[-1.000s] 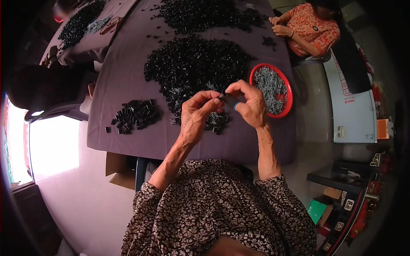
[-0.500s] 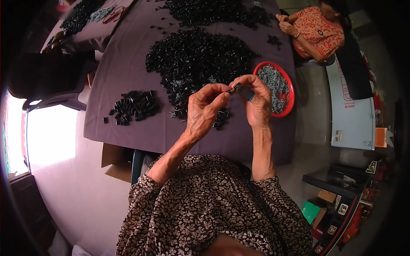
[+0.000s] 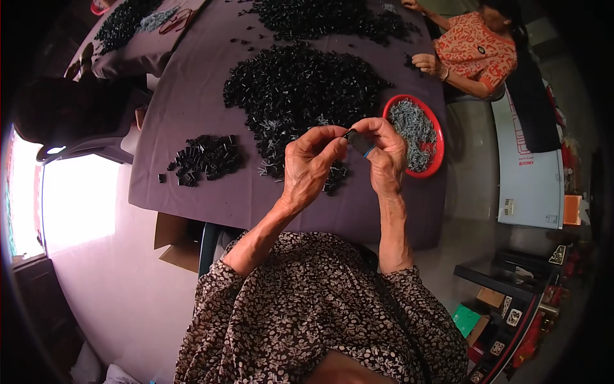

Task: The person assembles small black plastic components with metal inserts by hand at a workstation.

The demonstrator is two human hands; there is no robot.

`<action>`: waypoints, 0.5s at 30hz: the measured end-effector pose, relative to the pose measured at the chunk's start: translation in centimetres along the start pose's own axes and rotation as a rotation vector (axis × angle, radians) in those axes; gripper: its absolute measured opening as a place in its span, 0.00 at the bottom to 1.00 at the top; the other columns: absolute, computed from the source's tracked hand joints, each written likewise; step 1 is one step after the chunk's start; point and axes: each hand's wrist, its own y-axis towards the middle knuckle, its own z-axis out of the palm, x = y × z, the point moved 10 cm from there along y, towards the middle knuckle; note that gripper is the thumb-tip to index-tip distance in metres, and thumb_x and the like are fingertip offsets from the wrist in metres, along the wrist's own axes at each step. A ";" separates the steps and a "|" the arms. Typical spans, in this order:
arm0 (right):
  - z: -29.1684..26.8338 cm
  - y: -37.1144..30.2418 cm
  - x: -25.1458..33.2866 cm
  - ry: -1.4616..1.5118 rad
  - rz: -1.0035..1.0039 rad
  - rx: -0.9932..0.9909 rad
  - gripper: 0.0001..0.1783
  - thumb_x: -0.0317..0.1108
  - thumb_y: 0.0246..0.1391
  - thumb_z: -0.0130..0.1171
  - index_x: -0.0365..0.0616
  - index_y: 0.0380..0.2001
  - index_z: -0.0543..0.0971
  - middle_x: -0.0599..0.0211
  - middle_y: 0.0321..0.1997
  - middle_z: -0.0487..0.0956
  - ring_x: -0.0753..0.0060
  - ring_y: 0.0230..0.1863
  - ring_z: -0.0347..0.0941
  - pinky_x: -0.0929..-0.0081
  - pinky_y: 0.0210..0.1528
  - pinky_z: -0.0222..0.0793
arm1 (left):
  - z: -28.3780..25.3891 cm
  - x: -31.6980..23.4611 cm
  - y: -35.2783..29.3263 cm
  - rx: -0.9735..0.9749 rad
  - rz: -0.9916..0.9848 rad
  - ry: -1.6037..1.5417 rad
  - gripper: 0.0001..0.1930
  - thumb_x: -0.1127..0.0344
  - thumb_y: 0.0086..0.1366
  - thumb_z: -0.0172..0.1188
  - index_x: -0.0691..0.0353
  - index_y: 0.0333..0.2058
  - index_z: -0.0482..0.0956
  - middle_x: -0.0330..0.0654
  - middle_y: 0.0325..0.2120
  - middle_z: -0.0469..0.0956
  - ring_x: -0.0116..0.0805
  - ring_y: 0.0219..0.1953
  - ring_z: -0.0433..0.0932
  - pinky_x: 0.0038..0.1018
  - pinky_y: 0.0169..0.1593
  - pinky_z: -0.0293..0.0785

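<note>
Above the table's near part, my left hand (image 3: 312,165) pinches a small black piece (image 3: 349,134) between thumb and fingertips. Fingers of my right hand (image 3: 387,157) close on the same piece from the other side. A dark sleeve with a blue edge (image 3: 362,145) covers one digit of the right hand. Just beyond the hands lies a big heap of small black pieces (image 3: 300,83), with thin grey pins (image 3: 272,128) along its near side. Right of my right hand, a red basin (image 3: 439,142) holds many more grey pins (image 3: 412,131).
A smaller pile of black pieces (image 3: 206,160) lies left on the purple cloth (image 3: 192,105). Another black heap (image 3: 326,18) is farther back. A co-worker in an orange patterned shirt (image 3: 476,51) sits far right. A dark chair (image 3: 77,134) stands left.
My fingertips have drawn closer together around the black piece. The co-worker's hands have moved apart, one lowering to the table. The view has shifted slightly.
</note>
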 end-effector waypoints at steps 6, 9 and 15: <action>0.2 0.1 0.2 -0.155 -0.053 0.039 0.09 0.31 0.48 0.54 0.36 0.32 0.73 0.72 0.30 0.74 0.83 0.33 0.70 0.85 0.40 0.65 | -0.1 0.6 0.2 0.034 -0.028 0.005 0.09 0.71 0.58 0.57 0.69 0.37 0.76 0.37 0.26 0.76 0.22 0.27 0.74 0.17 0.33 0.71; -0.1 0.0 0.7 -0.306 -0.149 0.066 0.10 0.27 0.44 0.55 0.37 0.33 0.73 0.71 0.29 0.75 0.80 0.33 0.71 0.83 0.39 0.66 | -0.2 0.7 0.1 0.020 -0.082 0.001 0.10 0.70 0.58 0.57 0.69 0.37 0.76 0.40 0.26 0.77 0.25 0.28 0.75 0.20 0.36 0.73; 1.3 -0.2 2.4 -0.666 -0.230 0.123 0.19 0.20 0.31 0.55 0.41 0.35 0.73 0.65 0.31 0.75 0.68 0.32 0.73 0.76 0.39 0.67 | -0.4 2.2 0.2 0.053 -0.157 -0.087 0.09 0.70 0.58 0.57 0.69 0.36 0.76 0.39 0.28 0.77 0.23 0.28 0.75 0.19 0.35 0.71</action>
